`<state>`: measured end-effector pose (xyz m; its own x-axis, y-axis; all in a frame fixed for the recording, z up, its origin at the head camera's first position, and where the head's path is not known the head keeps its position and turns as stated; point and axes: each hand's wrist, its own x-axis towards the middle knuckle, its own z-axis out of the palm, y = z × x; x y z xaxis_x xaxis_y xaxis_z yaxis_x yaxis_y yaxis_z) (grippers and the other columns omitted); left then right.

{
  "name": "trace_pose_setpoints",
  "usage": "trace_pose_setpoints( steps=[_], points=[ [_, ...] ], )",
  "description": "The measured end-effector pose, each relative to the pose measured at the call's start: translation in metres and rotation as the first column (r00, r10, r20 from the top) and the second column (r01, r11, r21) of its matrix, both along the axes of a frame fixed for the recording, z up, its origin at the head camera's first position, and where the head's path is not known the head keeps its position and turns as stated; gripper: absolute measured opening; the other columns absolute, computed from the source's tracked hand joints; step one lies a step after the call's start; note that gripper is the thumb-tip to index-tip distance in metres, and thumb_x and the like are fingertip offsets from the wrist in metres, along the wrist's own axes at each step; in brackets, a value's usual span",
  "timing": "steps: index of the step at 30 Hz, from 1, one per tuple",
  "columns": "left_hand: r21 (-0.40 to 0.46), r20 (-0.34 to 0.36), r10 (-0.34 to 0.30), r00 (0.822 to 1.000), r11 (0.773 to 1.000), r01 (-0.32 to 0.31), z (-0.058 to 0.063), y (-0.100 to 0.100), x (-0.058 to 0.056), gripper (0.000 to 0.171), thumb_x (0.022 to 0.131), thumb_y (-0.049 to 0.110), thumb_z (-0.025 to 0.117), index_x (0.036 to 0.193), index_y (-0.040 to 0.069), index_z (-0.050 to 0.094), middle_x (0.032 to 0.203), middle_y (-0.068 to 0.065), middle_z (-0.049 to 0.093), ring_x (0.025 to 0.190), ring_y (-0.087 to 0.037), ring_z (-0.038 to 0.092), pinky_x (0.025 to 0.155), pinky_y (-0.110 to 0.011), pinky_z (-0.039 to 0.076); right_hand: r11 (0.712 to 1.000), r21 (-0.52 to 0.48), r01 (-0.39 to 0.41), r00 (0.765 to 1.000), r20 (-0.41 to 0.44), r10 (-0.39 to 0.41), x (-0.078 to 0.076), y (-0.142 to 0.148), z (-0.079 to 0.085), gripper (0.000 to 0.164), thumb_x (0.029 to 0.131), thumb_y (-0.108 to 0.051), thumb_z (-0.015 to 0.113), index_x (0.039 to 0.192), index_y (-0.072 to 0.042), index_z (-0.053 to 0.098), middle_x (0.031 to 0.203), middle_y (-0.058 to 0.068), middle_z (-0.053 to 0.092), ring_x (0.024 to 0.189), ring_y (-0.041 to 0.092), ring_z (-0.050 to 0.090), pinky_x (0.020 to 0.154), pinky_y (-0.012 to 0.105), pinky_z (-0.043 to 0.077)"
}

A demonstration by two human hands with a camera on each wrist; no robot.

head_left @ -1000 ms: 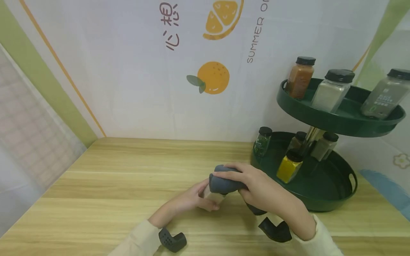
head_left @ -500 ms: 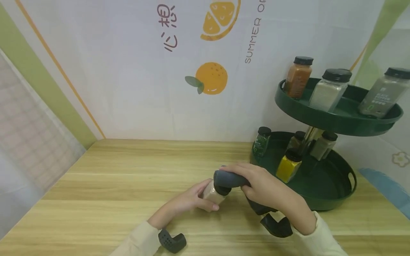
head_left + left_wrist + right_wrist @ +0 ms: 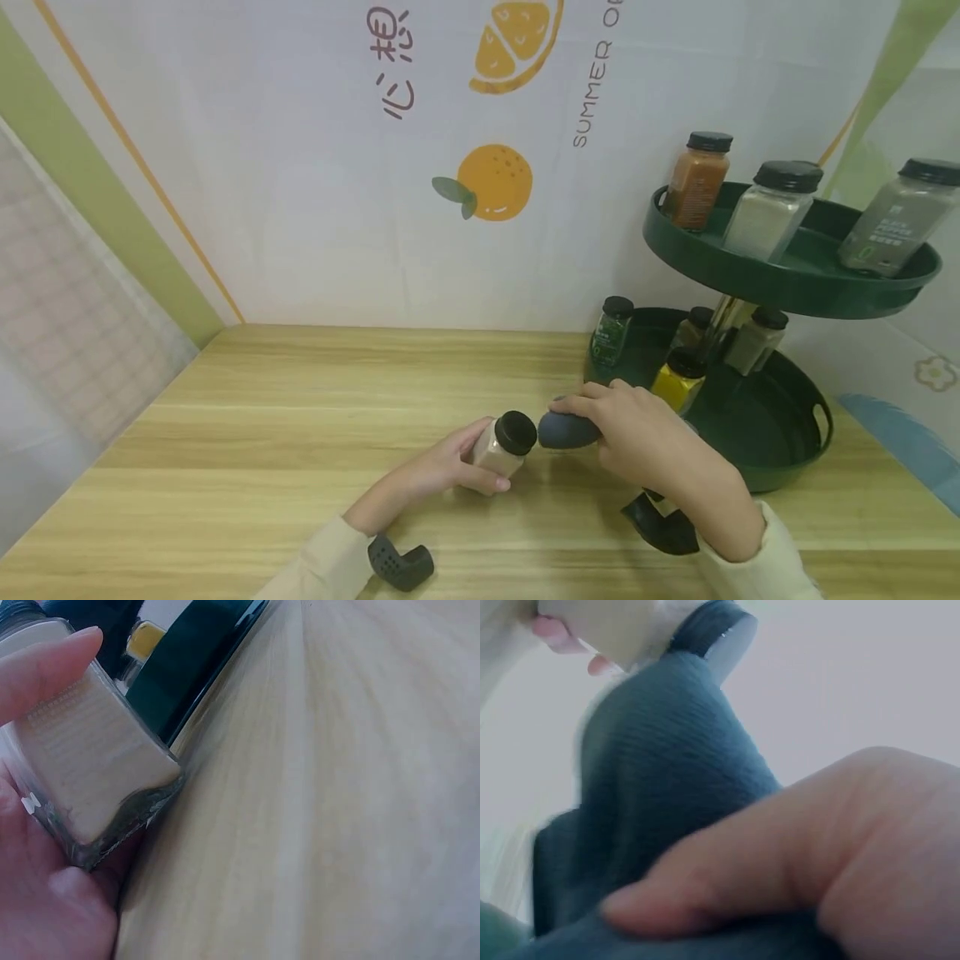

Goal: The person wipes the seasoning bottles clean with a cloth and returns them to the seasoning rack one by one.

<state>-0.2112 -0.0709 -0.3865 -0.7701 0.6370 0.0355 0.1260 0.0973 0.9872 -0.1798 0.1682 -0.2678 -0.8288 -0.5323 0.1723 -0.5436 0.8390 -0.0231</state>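
A clear spice jar [image 3: 495, 454] of beige powder, capped with a black lid [image 3: 517, 432], leans tilted in my left hand [image 3: 446, 468]. Fingers and thumb hold it round the body, low over the wooden table. In the left wrist view the thumb lies across the jar [image 3: 90, 757], near its neck. My right hand [image 3: 648, 429] grips a folded dark blue-grey cloth [image 3: 567, 431] just right of the lid. From the right wrist view, the thumb presses on the cloth [image 3: 675, 742], with the jar's lid behind it; whether they touch, I cannot tell.
At the right stands a two-tier green rack. Its upper tray [image 3: 795, 287] bears an orange-brown jar [image 3: 697, 187] and two others. Below, the lower tray [image 3: 780, 475] holds a green jar [image 3: 611, 333], a yellow jar [image 3: 675, 387] and others. A printed curtain [image 3: 315, 208] hangs behind the table.
The cloth, first over the jar's top, has moved right with my right hand, and the black lid now shows fully. My left hand and the jar have hardly moved.
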Motion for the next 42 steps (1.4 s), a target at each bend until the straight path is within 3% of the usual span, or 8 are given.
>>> trace_pose_setpoints(
  steps=[3, 6, 9, 13, 20, 28, 35, 42],
  points=[
    [0.007, 0.006, 0.002, 1.0, 1.0, -0.002, -0.001, -0.001, -0.001, 0.051, 0.078, 0.017, 0.071, 0.123, 0.011, 0.048, 0.11, -0.004, 0.059, 0.103, -0.018, 0.054, 0.093, -0.034, 0.041, 0.996, -0.079, -0.036, 0.995, -0.091, 0.029, 0.003, -0.003, 0.002, 0.059, 0.073, 0.004, 0.065, 0.123, -0.025, 0.058, 0.117, -0.001, 0.062, 0.096, 0.024, 0.06, 0.081, 0.043, 0.05],
    [0.01, 0.007, -0.018, 1.0, 1.0, 0.018, -0.002, -0.002, -0.002, 0.056, 0.079, 0.018, 0.07, 0.129, 0.016, 0.046, 0.115, -0.004, 0.057, 0.106, -0.019, 0.052, 0.095, -0.036, 0.039, 0.976, -0.146, -0.161, 0.976, -0.169, 0.136, 0.006, -0.011, 0.0, 0.061, 0.074, 0.004, 0.066, 0.126, -0.024, 0.054, 0.12, -0.001, 0.06, 0.1, 0.023, 0.06, 0.083, 0.043, 0.05],
    [0.026, 0.002, -0.057, 0.998, 0.998, 0.057, -0.003, -0.004, -0.002, 0.067, 0.081, 0.017, 0.067, 0.14, 0.023, 0.037, 0.132, -0.004, 0.051, 0.117, -0.021, 0.047, 0.102, -0.044, 0.035, 0.952, -0.124, -0.278, 0.953, -0.162, 0.257, 0.01, -0.021, -0.004, 0.062, 0.075, 0.002, 0.069, 0.128, -0.026, 0.054, 0.125, 0.002, 0.057, 0.105, 0.025, 0.058, 0.086, 0.044, 0.05],
    [0.047, -0.011, -0.097, 0.995, 0.994, 0.098, -0.004, -0.005, -0.004, 0.074, 0.081, 0.014, 0.064, 0.145, 0.027, 0.029, 0.146, -0.002, 0.038, 0.13, -0.021, 0.038, 0.109, -0.05, 0.025, 0.95, -0.075, -0.303, 0.951, -0.094, 0.295, 0.013, -0.029, -0.007, 0.063, 0.075, 0.001, 0.071, 0.126, -0.032, 0.056, 0.129, 0.003, 0.054, 0.111, 0.028, 0.055, 0.089, 0.045, 0.049],
    [0.038, -0.018, -0.095, 0.995, 0.995, 0.095, -0.007, -0.003, -0.005, 0.069, 0.076, 0.013, 0.062, 0.14, 0.025, 0.036, 0.131, -0.004, 0.049, 0.115, -0.02, 0.047, 0.1, -0.039, 0.037, 0.943, -0.069, -0.326, 0.943, -0.095, 0.32, 0.013, -0.025, -0.004, 0.063, 0.07, 0.012, 0.066, 0.114, -0.034, 0.066, 0.126, 0.001, 0.055, 0.109, 0.026, 0.055, 0.089, 0.045, 0.047],
    [0.034, 0.025, -0.074, 0.997, 0.997, 0.073, -0.005, -0.003, -0.004, 0.055, 0.079, 0.015, 0.064, 0.131, 0.017, 0.043, 0.116, -0.005, 0.056, 0.104, -0.019, 0.053, 0.09, -0.034, 0.043, 0.948, -0.056, -0.313, 0.948, -0.075, 0.309, 0.013, -0.019, 0.001, 0.056, 0.066, 0.014, 0.066, 0.096, -0.032, 0.073, 0.116, -0.002, 0.059, 0.105, 0.023, 0.054, 0.085, 0.042, 0.045],
    [0.008, 0.043, 0.009, 0.999, 1.0, -0.009, -0.005, -0.006, -0.001, 0.057, 0.078, 0.015, 0.071, 0.129, 0.015, 0.046, 0.118, -0.005, 0.057, 0.108, -0.018, 0.052, 0.095, -0.034, 0.04, 0.989, 0.081, -0.12, 0.989, -0.075, 0.126, -0.005, -0.009, -0.011, 0.045, 0.067, 0.009, 0.07, 0.092, -0.028, 0.073, 0.115, 0.003, 0.061, 0.099, 0.025, 0.055, 0.076, 0.041, 0.044],
    [0.019, 0.05, -0.009, 0.999, 1.0, 0.008, -0.001, -0.003, -0.002, 0.053, 0.078, 0.014, 0.07, 0.126, 0.013, 0.047, 0.113, -0.003, 0.059, 0.105, -0.018, 0.053, 0.093, -0.033, 0.041, 0.995, -0.081, -0.061, 0.984, -0.171, 0.046, -0.005, -0.005, -0.005, 0.056, 0.068, 0.009, 0.061, 0.111, -0.027, 0.067, 0.121, 0.007, 0.059, 0.103, 0.031, 0.055, 0.084, 0.047, 0.046]
  ],
)
